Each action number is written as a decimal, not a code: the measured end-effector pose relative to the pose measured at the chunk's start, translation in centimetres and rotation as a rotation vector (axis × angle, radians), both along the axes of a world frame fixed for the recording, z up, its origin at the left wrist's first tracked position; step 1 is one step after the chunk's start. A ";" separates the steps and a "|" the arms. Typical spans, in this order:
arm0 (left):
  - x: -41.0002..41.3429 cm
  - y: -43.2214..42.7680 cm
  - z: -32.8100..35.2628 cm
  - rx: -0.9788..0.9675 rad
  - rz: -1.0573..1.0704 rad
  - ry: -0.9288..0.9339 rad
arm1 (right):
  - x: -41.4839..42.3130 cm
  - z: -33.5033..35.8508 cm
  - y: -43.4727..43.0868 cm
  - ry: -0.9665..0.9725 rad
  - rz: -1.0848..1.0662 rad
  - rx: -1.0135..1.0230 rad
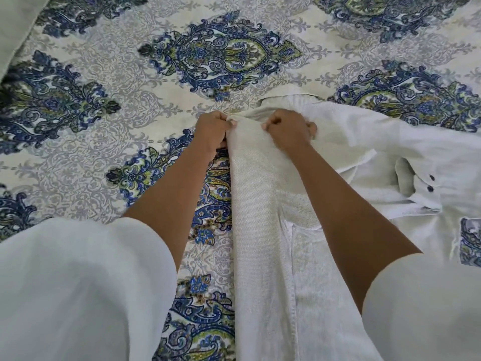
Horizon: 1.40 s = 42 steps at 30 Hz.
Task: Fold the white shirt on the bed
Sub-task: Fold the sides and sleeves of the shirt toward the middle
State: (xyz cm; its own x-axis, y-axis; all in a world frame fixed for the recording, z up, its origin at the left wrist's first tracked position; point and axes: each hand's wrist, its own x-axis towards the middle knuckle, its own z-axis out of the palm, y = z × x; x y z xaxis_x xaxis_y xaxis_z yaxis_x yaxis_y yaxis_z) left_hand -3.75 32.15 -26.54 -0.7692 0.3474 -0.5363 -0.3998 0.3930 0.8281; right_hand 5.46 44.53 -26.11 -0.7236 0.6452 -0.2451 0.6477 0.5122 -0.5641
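The white woven button-front shirt (260,204), laid on the blue-and-green paisley-covered bed (104,131), is pinched at its far edge by the left hand (212,128) and the right hand (289,130), fingers curled; if pulled unevenly, the fold may be skewed and wrinkles trapped.

There is one shirt (273,230) and one bedspread (104,142). Two hands show: one left hand (212,128) and one right hand (289,128). The shirt shows two dark buttons (432,177). The person's arms wear two sleeves (78,295). One pale cloth (13,27) lies far left.
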 end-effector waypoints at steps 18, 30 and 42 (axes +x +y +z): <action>-5.4 -2.1 0.9 -0.256 -0.605 0.626 | -0.4 1.4 -0.9 0.149 -0.039 -0.151; -4.5 -1.6 0.3 -0.325 -0.484 0.661 | -0.8 0.9 -0.8 0.094 -0.012 -0.062; 8.0 -4.5 -2.6 -0.579 -0.968 1.014 | 7.8 -1.0 -6.9 -0.115 0.418 0.296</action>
